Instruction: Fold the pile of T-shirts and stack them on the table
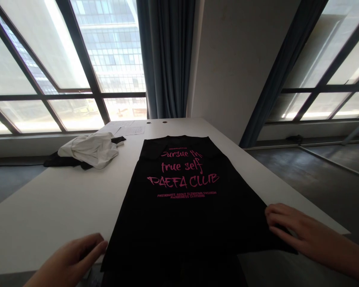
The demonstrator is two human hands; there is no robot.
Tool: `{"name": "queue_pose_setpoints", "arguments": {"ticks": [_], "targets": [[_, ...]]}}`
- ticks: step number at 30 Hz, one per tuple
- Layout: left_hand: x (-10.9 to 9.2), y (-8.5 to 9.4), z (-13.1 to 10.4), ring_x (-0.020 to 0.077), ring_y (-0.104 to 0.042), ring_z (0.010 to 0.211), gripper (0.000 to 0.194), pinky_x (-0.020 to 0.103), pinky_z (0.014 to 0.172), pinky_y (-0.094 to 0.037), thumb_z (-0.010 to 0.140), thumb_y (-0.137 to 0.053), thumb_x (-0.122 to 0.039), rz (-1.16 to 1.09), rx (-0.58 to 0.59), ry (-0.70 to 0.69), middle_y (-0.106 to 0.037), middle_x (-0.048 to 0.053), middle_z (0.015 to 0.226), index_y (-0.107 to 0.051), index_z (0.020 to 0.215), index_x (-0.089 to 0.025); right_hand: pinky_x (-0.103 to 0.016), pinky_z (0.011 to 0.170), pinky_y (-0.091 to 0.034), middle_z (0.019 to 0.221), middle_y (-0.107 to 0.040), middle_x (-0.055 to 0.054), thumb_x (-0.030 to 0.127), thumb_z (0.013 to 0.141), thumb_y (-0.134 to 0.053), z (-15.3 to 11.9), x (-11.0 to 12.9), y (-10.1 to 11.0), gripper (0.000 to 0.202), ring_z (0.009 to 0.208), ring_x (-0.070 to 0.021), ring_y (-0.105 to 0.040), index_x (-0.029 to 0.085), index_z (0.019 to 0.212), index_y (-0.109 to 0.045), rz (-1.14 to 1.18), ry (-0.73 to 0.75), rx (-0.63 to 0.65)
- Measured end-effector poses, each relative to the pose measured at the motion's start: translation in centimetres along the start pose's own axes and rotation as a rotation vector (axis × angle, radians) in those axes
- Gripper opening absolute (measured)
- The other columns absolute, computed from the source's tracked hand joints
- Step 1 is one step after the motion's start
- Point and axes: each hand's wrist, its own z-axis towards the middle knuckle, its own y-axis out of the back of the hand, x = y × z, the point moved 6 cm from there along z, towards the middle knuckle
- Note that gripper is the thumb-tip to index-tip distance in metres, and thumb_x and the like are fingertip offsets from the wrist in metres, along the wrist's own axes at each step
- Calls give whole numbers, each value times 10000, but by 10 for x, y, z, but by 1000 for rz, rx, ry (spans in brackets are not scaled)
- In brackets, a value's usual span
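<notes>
A black T-shirt (179, 223) lies spread lengthwise on the white table, its collar at the far end and its sleeves folded in over the body. Pink lettering covers its upper part, and its hem hangs toward me past the table's near edge. My left hand (74, 257) is at the shirt's lower left edge, fingers curled and closed on the fabric's border. On the opposite side, my right hand (293, 227) pinches the lower right edge, with a corner of cloth reaching out beneath the fingers.
A crumpled white garment (91, 149) rests on black cloth (62, 160) at the table's left edge. Sheets of paper (128, 130) lie at the far end of the white table (62, 203). Behind are windows and a blue curtain (167, 59).
</notes>
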Motion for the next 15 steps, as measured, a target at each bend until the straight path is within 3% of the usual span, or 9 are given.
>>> {"name": "queue_pose_setpoints", "arguments": {"ticks": [3, 5, 9, 11, 15], "targets": [[-32, -7, 10, 212, -741, 805, 436, 280, 743, -606, 1014, -472, -597, 176, -251, -199, -771, 27, 905, -773, 950, -287, -532, 1124, -535, 1378, -701, -129, 592, 1018, -486, 16, 4, -32, 469, 1295, -353, -657, 292, 1172, -811, -24, 37, 83], [-54, -23, 18, 236, -751, 1037, 365, 322, 922, -620, 1038, -499, -527, 266, -340, -369, -775, 44, 1156, -782, 1119, -311, -591, 1213, -432, 1598, -547, -106, 622, 1018, -484, 27, 7, -54, 561, 1478, -376, -501, 305, 1431, -693, -44, 15, 122], [-64, -58, 41, 312, -550, 1447, 508, 472, 1152, -527, 1060, -538, -461, 457, -335, -522, -517, 40, 1632, -545, 1561, -374, -625, 1277, -294, 1745, -298, -76, 686, 1033, -434, 40, 13, -84, 709, 1595, -370, -283, 312, 1635, -466, -73, -48, 216], [-59, -68, 49, 337, -449, 1527, 581, 521, 1181, -491, 1071, -530, -473, 521, -300, -540, -401, 28, 1708, -420, 1637, -406, -626, 1292, -247, 1751, -260, -66, 701, 1044, -395, 41, 12, -89, 718, 1604, -361, -245, 317, 1649, -439, -82, -66, 233], [-49, -74, 54, 349, -393, 1559, 635, 552, 1193, -468, 1073, -522, -508, 588, -265, -541, -318, 19, 1740, -318, 1669, -433, -616, 1302, -212, 1750, -247, -48, 723, 1034, -399, 39, 8, -89, 724, 1606, -354, -222, 338, 1647, -434, -87, -78, 248]]}}
